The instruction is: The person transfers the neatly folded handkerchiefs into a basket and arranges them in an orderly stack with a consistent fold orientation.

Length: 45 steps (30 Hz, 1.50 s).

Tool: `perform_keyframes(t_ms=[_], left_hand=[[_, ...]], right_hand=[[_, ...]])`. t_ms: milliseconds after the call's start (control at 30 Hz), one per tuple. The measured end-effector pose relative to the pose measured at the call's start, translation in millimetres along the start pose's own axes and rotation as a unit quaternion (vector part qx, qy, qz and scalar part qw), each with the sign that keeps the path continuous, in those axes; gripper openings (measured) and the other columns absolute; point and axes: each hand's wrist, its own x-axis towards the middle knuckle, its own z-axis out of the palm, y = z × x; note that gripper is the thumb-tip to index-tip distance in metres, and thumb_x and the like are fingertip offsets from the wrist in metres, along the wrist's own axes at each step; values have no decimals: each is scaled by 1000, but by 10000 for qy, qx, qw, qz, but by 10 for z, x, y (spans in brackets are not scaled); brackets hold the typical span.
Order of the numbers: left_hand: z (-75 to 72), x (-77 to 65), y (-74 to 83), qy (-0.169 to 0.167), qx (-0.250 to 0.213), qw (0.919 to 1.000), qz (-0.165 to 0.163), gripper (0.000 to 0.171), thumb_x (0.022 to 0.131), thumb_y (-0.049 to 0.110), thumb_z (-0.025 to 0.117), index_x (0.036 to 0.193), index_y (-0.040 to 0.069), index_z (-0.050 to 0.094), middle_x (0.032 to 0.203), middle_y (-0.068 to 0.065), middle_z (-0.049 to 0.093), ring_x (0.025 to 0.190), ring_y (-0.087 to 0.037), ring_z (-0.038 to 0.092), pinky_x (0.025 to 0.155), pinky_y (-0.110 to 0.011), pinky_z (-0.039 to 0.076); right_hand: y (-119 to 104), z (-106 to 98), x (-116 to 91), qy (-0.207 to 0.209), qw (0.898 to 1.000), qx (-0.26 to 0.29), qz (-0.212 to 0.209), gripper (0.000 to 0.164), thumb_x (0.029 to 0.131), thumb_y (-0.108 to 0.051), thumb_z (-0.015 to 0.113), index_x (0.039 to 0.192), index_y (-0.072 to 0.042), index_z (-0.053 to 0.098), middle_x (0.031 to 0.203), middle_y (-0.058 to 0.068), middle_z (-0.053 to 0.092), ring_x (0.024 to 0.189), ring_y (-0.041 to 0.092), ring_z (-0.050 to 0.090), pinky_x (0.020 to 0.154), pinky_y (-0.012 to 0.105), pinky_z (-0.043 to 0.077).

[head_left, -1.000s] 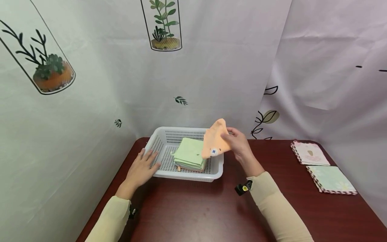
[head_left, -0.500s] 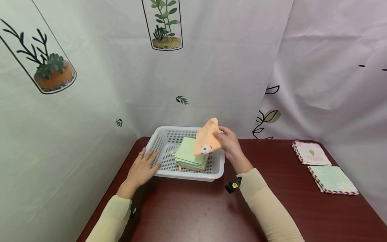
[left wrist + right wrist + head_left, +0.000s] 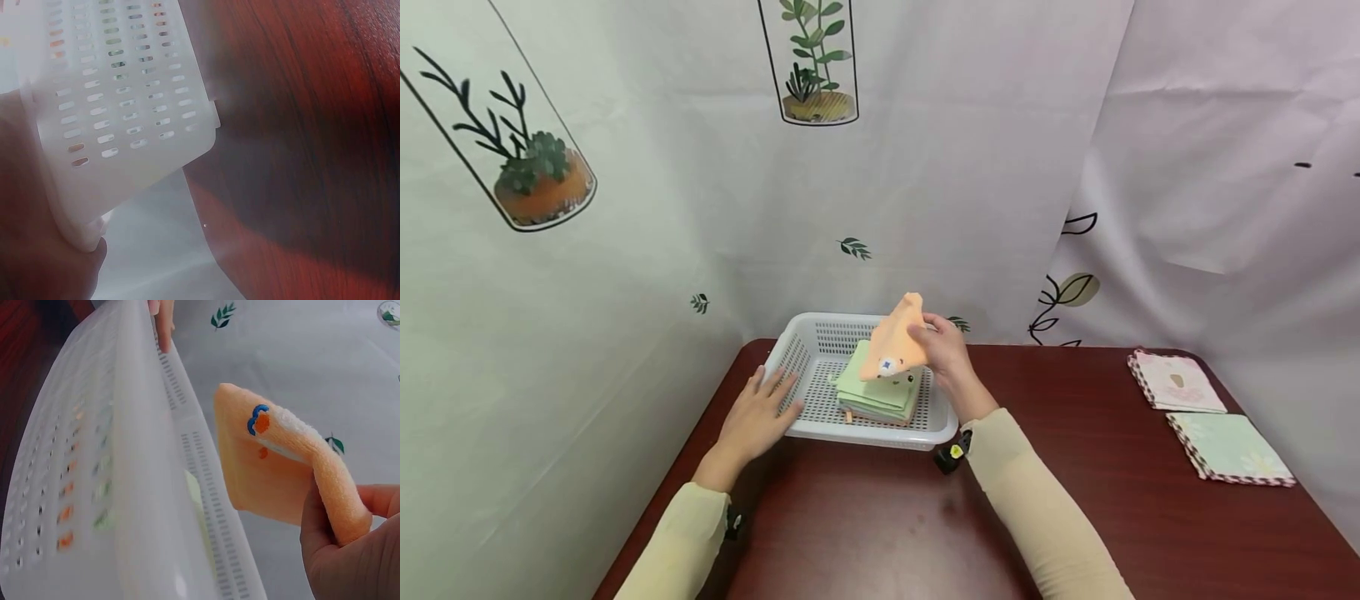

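My right hand [image 3: 949, 357] pinches a folded orange hand towel [image 3: 895, 337] by its right side, thumb on the near face. The towel hangs tilted above a white plastic basket [image 3: 868, 438]. Embroidery in blue, white and orange shows on it in the right wrist view, where its folded edge [image 3: 337, 487] lies between thumb and fingers. Beneath it, inside the basket, sits a stack of folded green towels [image 3: 868, 393], partly covered by the orange one. My left hand [image 3: 756, 421] rests with spread, straight fingers on the basket's left front corner; the left wrist view shows the basket's slotted wall [image 3: 125, 150] beside it.
Two folded cloths with checked edging, one pink [image 3: 1176, 381] and one pale green [image 3: 1231, 447], lie at the right end of the dark red table [image 3: 1075, 467]. A pale curtain [image 3: 955, 208] with printed plants hangs close behind the table and along its left side.
My right hand has moved left with the orange towel, from over the basket's right side to over the green stack. My left hand stays at the corner.
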Motion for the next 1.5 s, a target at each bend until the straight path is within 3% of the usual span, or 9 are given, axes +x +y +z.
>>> perform_keyframes(t_ms=[167,333,533,933,1167,1333,1500], left_hand=[[16,15,-20,14,14,10000,40,62,101,45,54,153,11,46,161,-18,36,152,-47,14,122,-61,14],[11,15,-22,-48,17,10000,-11,63,101,46,53,153,11,46,162,-18,35,153,-46,13,122,-61,13],[21,11,-15,-26,2,10000,-51,63,101,47,52,153,11,46,162,-18,35,153,-47,13,122,-63,15],[10,-6,7,-110,15,9999,-110,63,102,46,52,154,12,44,163,-17,33,153,-46,11,122,-62,13],[20,-10,26,3,-14,10000,-49,63,100,44,54,153,10,46,161,-19,36,152,-48,15,120,-65,15],[25,3,4,-20,38,10000,-42,63,101,45,54,153,11,46,161,-18,35,152,-47,15,122,-63,15],[15,5,-11,-30,37,10000,-24,63,101,45,54,153,10,46,161,-19,35,152,-48,14,121,-64,15]], right_hand=[[30,128,15,-90,10000,8,-3,42,98,-14,66,138,-6,59,124,23,67,96,22,69,70,26,57],[77,242,32,-147,9998,138,65,42,98,-14,66,138,-7,59,127,22,66,106,26,68,80,30,58],[123,350,50,-107,9999,107,73,39,97,-14,67,135,-7,62,123,23,68,98,25,70,73,27,58],[153,528,62,-82,9990,107,416,37,96,-12,68,132,-8,64,121,21,69,96,25,72,75,29,60],[225,471,59,-340,9955,-234,851,42,96,-7,64,137,0,59,124,21,68,104,29,71,85,34,60],[248,366,78,-404,9925,-479,1052,37,97,-8,61,132,6,59,113,21,70,89,22,71,78,32,61],[244,304,71,-438,9883,-861,1183,33,98,-13,60,125,6,63,94,12,69,75,15,65,67,27,59]])
